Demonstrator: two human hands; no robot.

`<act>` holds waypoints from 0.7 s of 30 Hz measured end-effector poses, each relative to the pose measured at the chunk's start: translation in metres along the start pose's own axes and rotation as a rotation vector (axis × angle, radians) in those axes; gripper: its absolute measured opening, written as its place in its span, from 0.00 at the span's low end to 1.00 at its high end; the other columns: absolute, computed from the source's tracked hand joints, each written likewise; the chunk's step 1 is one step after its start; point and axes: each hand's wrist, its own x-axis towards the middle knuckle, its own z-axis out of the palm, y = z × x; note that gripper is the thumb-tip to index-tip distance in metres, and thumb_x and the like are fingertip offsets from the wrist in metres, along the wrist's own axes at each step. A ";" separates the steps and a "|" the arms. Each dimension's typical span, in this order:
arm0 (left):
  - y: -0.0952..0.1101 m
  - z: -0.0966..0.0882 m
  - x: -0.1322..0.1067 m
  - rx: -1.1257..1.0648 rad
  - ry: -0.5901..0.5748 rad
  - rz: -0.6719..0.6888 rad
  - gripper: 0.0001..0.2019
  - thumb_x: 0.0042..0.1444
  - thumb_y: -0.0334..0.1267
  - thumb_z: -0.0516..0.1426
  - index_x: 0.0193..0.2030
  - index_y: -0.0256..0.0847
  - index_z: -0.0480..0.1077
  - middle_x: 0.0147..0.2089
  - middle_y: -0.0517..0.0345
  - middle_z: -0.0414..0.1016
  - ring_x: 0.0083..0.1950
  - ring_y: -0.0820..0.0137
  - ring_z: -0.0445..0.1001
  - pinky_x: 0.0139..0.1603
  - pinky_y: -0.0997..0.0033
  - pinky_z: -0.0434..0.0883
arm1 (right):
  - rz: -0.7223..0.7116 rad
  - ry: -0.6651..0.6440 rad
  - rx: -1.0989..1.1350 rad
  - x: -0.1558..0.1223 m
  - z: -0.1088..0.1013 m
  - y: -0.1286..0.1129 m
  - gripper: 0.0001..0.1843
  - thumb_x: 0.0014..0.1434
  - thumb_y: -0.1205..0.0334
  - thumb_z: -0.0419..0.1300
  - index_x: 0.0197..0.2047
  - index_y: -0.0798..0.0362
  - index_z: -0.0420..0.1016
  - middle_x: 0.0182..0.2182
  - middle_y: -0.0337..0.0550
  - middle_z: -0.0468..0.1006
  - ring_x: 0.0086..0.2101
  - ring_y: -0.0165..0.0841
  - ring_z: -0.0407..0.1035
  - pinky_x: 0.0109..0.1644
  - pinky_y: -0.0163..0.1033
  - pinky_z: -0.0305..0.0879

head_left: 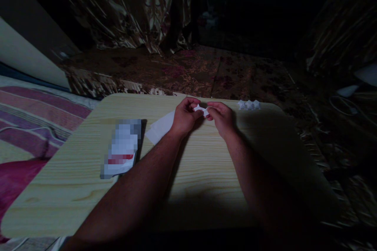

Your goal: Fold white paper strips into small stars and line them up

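Between my two hands is a small white folded paper star (201, 110), pinched at both sides above the far part of the table. My left hand (186, 117) grips its left side with thumb and fingers. On its right side, my right hand (220, 115) holds it with thumb and bent fingers. White paper strips (160, 127) lie flat on the table beside and partly under my left hand. Three finished-looking white paper stars (249, 104) sit in a row near the table's far edge, to the right of my right hand.
The light wooden table (203, 176) has rounded corners. A phone-like device (122, 147), its screen blurred, lies left of my left forearm. Beyond the table are a patterned cloth-covered ledge (188, 66) and curtains (132, 8). A striped bedspread (38, 113) is at the left.
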 end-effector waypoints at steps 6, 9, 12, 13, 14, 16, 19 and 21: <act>0.002 0.001 -0.001 -0.005 0.012 0.026 0.19 0.38 0.27 0.65 0.40 0.39 0.69 0.30 0.64 0.69 0.27 0.77 0.70 0.28 0.77 0.68 | 0.020 -0.001 -0.047 -0.003 0.002 -0.006 0.10 0.45 0.59 0.65 0.31 0.54 0.73 0.22 0.38 0.77 0.25 0.31 0.72 0.29 0.35 0.65; 0.003 0.002 -0.001 -0.001 0.008 0.016 0.19 0.38 0.27 0.65 0.40 0.39 0.68 0.29 0.65 0.70 0.26 0.77 0.70 0.28 0.77 0.67 | 0.008 0.016 -0.048 -0.003 0.003 -0.006 0.09 0.45 0.59 0.65 0.29 0.54 0.73 0.21 0.37 0.76 0.24 0.30 0.71 0.30 0.35 0.65; 0.004 0.002 -0.001 0.000 -0.001 -0.020 0.20 0.38 0.28 0.65 0.40 0.39 0.67 0.28 0.65 0.70 0.26 0.76 0.70 0.28 0.76 0.68 | -0.008 0.012 -0.028 -0.003 0.004 -0.003 0.09 0.45 0.59 0.64 0.29 0.54 0.73 0.21 0.37 0.76 0.24 0.29 0.70 0.30 0.35 0.65; 0.004 0.002 -0.001 0.002 -0.005 -0.030 0.21 0.38 0.29 0.65 0.41 0.40 0.67 0.28 0.65 0.71 0.26 0.76 0.71 0.28 0.76 0.68 | -0.014 0.012 -0.020 -0.002 0.004 -0.002 0.09 0.45 0.60 0.64 0.29 0.54 0.73 0.21 0.36 0.76 0.24 0.29 0.70 0.30 0.35 0.66; 0.003 0.002 -0.001 0.005 -0.009 -0.037 0.21 0.38 0.29 0.65 0.41 0.40 0.67 0.27 0.65 0.71 0.26 0.75 0.71 0.28 0.76 0.68 | -0.021 0.013 -0.014 -0.002 0.004 -0.002 0.08 0.45 0.60 0.64 0.29 0.54 0.73 0.21 0.36 0.75 0.24 0.29 0.69 0.31 0.35 0.66; 0.003 0.002 -0.001 0.009 -0.020 -0.038 0.20 0.39 0.30 0.65 0.41 0.40 0.66 0.27 0.64 0.72 0.25 0.75 0.71 0.27 0.76 0.68 | -0.032 0.013 -0.015 -0.002 0.004 -0.001 0.08 0.45 0.60 0.64 0.29 0.54 0.73 0.21 0.36 0.75 0.23 0.28 0.69 0.31 0.35 0.66; 0.003 0.002 -0.002 0.014 -0.032 -0.033 0.20 0.40 0.30 0.65 0.41 0.40 0.67 0.27 0.64 0.72 0.24 0.75 0.70 0.27 0.76 0.67 | -0.034 0.007 -0.025 -0.002 0.003 -0.002 0.07 0.45 0.60 0.64 0.28 0.54 0.73 0.21 0.35 0.75 0.23 0.28 0.68 0.30 0.35 0.65; 0.003 0.002 -0.002 0.024 -0.024 -0.033 0.19 0.40 0.30 0.65 0.41 0.40 0.67 0.27 0.64 0.72 0.24 0.76 0.70 0.26 0.76 0.67 | -0.020 -0.003 -0.022 -0.003 0.003 -0.003 0.07 0.45 0.60 0.64 0.29 0.54 0.73 0.21 0.36 0.75 0.24 0.28 0.69 0.31 0.35 0.65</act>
